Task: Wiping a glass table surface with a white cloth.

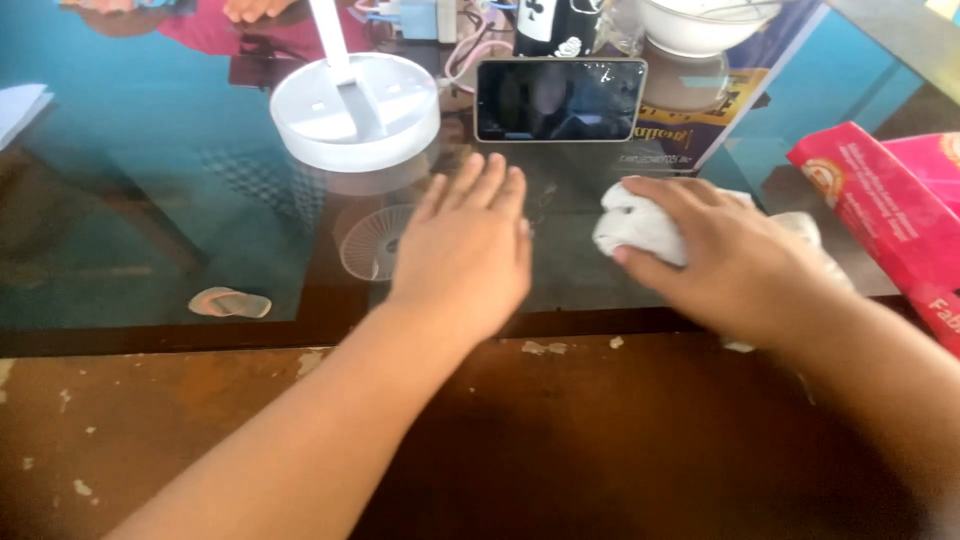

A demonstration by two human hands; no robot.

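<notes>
The left hand lies flat on the glass top of the bench, palm down, fingers straight and close together, holding nothing. The right hand presses down on a crumpled white cloth, fingers curled over it; the cloth sits on the glass just right of the left hand, apart from it, with more white fabric showing beyond the knuckles.

Behind the two hands a phone stands on its long edge, screen dark. To its left is the round white base of a lamp, its stem rising out of view. Behind the phone stand a black mug and a white bowl, with some cables nearby. A red box lies at the right edge, close to the right wrist. The near strip of the bench is bare brown wood with chipped paint.
</notes>
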